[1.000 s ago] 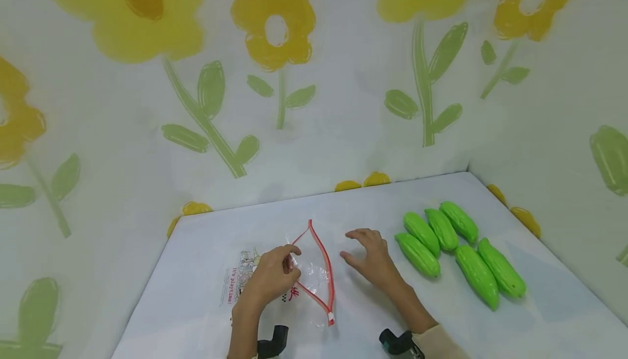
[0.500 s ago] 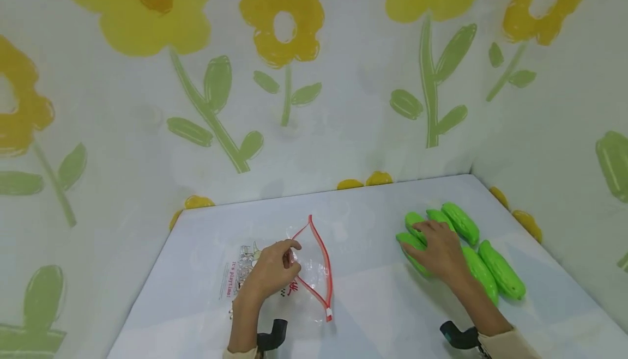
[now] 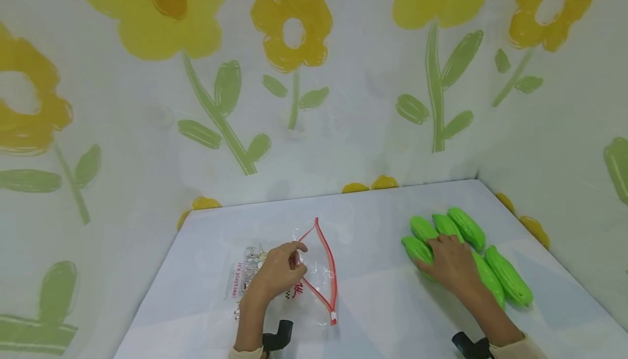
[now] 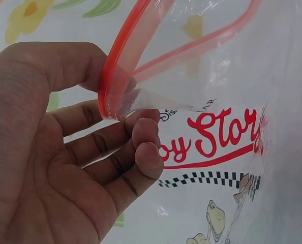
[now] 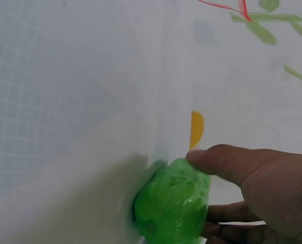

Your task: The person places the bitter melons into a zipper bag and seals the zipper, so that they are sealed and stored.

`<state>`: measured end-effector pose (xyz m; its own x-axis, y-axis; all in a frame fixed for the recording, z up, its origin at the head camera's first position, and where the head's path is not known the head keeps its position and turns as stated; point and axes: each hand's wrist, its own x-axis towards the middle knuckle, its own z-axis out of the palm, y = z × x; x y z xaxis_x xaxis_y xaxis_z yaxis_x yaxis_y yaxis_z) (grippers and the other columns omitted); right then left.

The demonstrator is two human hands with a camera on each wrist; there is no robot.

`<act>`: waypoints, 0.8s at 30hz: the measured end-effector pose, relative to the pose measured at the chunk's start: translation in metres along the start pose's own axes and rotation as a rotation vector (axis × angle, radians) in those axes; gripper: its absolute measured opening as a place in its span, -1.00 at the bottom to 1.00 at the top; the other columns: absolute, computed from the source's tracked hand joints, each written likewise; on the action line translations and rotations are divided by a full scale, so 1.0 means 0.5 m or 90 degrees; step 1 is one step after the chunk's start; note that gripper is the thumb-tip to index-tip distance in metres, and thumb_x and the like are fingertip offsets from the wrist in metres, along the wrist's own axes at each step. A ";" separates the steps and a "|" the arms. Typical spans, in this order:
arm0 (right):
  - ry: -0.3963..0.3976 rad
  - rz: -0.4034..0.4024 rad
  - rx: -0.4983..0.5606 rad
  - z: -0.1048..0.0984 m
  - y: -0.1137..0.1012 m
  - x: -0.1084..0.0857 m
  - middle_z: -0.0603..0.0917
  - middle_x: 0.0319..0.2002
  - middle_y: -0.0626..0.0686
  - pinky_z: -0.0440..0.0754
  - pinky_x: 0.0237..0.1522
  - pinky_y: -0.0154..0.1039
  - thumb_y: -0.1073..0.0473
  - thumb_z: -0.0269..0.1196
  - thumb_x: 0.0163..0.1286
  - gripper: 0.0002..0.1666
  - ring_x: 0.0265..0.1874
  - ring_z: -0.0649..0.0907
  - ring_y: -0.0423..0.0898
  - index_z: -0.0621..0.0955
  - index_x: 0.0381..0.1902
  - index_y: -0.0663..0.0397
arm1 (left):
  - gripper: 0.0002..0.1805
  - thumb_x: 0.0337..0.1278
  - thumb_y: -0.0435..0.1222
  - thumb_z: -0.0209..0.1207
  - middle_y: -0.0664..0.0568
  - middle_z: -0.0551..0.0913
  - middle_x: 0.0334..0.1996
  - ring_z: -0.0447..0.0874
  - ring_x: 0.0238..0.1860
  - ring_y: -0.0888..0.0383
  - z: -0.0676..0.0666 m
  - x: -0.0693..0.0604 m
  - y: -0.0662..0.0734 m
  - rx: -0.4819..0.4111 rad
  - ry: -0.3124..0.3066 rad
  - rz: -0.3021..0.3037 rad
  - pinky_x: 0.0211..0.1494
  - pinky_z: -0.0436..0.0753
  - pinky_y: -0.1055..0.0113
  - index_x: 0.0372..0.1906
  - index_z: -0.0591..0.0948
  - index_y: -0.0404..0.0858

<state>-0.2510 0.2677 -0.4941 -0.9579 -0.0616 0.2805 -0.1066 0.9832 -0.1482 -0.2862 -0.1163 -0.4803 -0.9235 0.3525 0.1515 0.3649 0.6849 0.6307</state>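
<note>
A clear zip bag (image 3: 335,272) with a red zip edge and printed drawings lies on the table, its mouth spread apart. My left hand (image 3: 277,272) pinches the near lip of that mouth; in the left wrist view the red zip strip (image 4: 113,76) runs between thumb and fingers. To the right, my right hand (image 3: 451,263) grips a glossy green bitter melon (image 3: 414,248) at the left of a group. In the right wrist view the thumb is on one side of this bitter melon (image 5: 171,203), and the fingers are partly hidden behind it.
Several more green bitter melons (image 3: 510,278) lie close together beside and beyond my right hand. The white table (image 3: 373,228) meets a wall (image 3: 363,103) painted with yellow flowers at its back edge.
My right hand has moved right from beside the bag's mouth to the bitter melons and closed round the left one. My left hand stays at the bag's lip.
</note>
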 end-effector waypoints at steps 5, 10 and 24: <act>-0.012 0.006 -0.016 -0.002 0.002 -0.006 0.64 -0.18 0.36 0.49 -0.17 0.26 -0.11 0.52 0.06 -0.26 -0.10 0.56 0.38 0.64 -0.07 0.46 | -0.64 0.06 -0.31 0.19 0.18 0.47 -0.47 0.44 -0.41 0.21 0.001 0.000 -0.001 0.004 0.005 -0.001 -0.37 0.50 0.32 0.03 0.65 -0.22; -0.002 0.008 0.019 -0.008 0.000 -0.006 0.64 -0.19 0.39 0.48 -0.16 0.28 -0.08 0.51 0.06 -0.28 -0.13 0.56 0.39 0.64 -0.08 0.48 | -0.63 0.04 -0.32 0.18 0.18 0.48 -0.47 0.44 -0.41 0.21 0.000 -0.003 -0.003 0.005 0.004 0.001 -0.38 0.49 0.32 0.02 0.65 -0.23; -0.107 0.073 0.306 -0.025 -0.040 0.008 0.70 -0.17 0.08 0.57 -0.33 -0.12 -0.14 0.43 0.24 -0.33 -0.21 0.63 0.01 0.67 0.04 0.33 | -0.64 0.06 -0.30 0.19 0.19 0.46 -0.49 0.44 -0.43 0.22 -0.002 -0.001 -0.004 0.009 0.000 -0.002 -0.38 0.50 0.33 0.02 0.66 -0.21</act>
<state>-0.2494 0.2498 -0.4782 -0.9959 -0.0238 0.0871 -0.0714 0.7978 -0.5987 -0.2864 -0.1184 -0.4810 -0.9243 0.3513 0.1495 0.3644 0.6951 0.6197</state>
